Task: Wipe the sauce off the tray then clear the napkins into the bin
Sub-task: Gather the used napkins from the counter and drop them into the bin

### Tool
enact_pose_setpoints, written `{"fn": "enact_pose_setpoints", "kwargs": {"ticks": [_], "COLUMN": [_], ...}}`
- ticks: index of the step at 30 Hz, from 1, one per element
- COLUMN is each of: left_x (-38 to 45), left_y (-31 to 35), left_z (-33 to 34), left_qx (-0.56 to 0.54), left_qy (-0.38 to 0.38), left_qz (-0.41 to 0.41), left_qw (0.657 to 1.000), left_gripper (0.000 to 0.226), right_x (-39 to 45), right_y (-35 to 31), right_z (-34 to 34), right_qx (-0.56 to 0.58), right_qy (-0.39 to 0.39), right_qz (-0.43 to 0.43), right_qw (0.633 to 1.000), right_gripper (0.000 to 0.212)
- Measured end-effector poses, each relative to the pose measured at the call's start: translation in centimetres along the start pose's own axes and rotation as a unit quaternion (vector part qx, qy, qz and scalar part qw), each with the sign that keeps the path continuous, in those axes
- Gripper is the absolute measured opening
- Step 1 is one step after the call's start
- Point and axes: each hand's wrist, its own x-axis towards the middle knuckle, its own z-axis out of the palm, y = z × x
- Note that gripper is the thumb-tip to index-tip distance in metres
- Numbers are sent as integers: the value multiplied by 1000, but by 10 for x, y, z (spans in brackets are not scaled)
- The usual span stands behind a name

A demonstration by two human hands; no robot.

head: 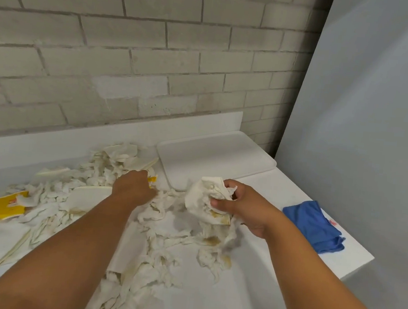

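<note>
Beside the tray (216, 155), the right hand (245, 208) grips bunched napkins (206, 202).

Single head view, looks forward and down over counter (246, 295), close to hands, faces brick wall (133, 48); edges likely wide-angle warped.

A wall of pale painted brick (133, 48) with grey mortar lines rises behind the white counter (246, 295), which has a low white upstand (50, 139) along its back edge. To the right stands a smooth grey-white panel (375, 121), perhaps a partition. Lighting is soft and even.
</note>
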Motion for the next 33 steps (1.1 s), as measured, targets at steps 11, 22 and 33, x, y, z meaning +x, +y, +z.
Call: {"fn": "enact_pose_setpoints", "kwargs": {"ticks": [11,22,33], "left_x": [-21,-43,-48], "left_y": [-2,-11,-6], "left_z": [-32,-43,-22], "left_qx": [2,-365,-359], "left_qy": [198,-106,-93], "left_qz": [53,21,18], "left_qw": [979,925,929], "left_gripper": [13,16,19], "right_x": [-23,-53,-65], "right_y": [-8,-17,-14], "right_z": [-13,7,22], "right_qx": [19,108,60], "right_qy": [82,107,80], "right_qz": [-61,-75,-32], "right_qw": [995,985,994], "right_gripper": [35,32,22]}}
